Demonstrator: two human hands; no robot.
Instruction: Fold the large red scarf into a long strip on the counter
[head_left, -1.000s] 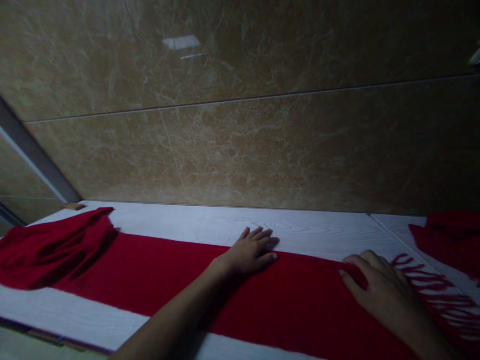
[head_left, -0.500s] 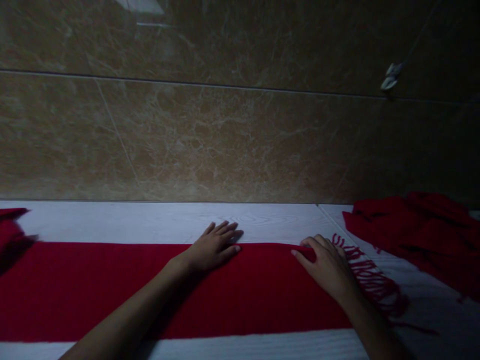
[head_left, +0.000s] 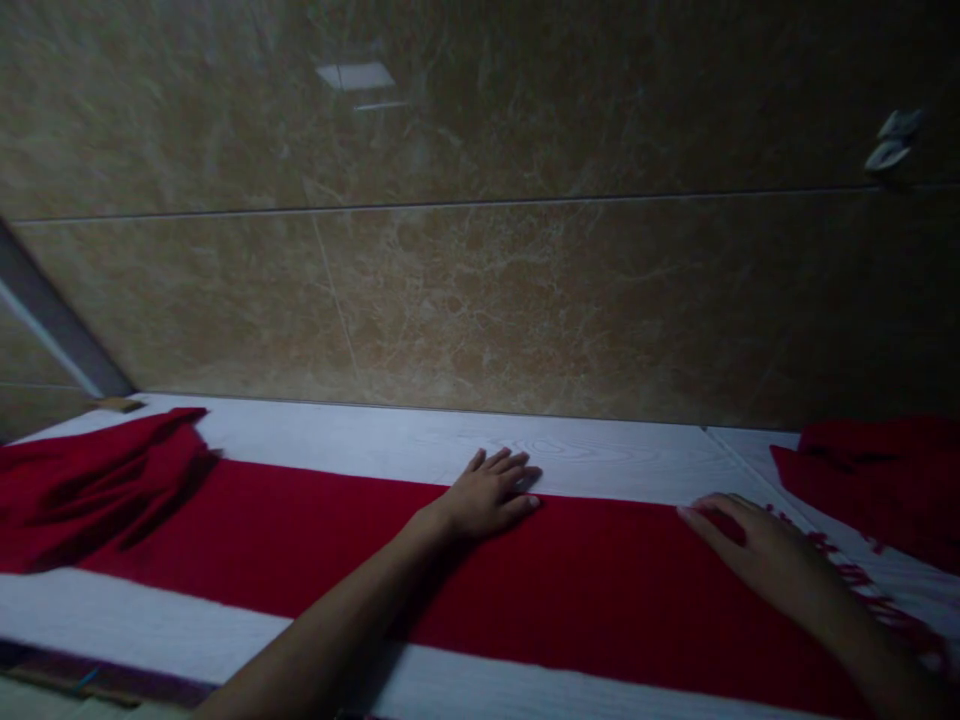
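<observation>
A long red scarf [head_left: 600, 580] with a fringed end lies spread along a white surface. My left hand [head_left: 487, 495] rests flat on its far edge, fingers stretched out and apart, the fingertips reaching past the edge onto the white surface. Near the fringe [head_left: 855, 575] at the right end, my right hand [head_left: 765, 550] has thumb and fingertips brought together at the scarf's far edge, pinching it. Part of the fringe is hidden behind my right hand and forearm. Toward the left, the scarf runs up to a bunched heap of red cloth [head_left: 112, 480].
Another crumpled red cloth [head_left: 885, 490] lies at the far right. Behind the white surface [head_left: 600, 450] rises a brown marbled tile wall [head_left: 450, 300], with a small white fitting [head_left: 894, 140] on it. A grey post [head_left: 64, 320] stands at the left.
My view has turned left, so everything sits further right and more of the bunched cloth shows. My right thumb and fingertips have come closer together. The left hand stays put on the scarf.
</observation>
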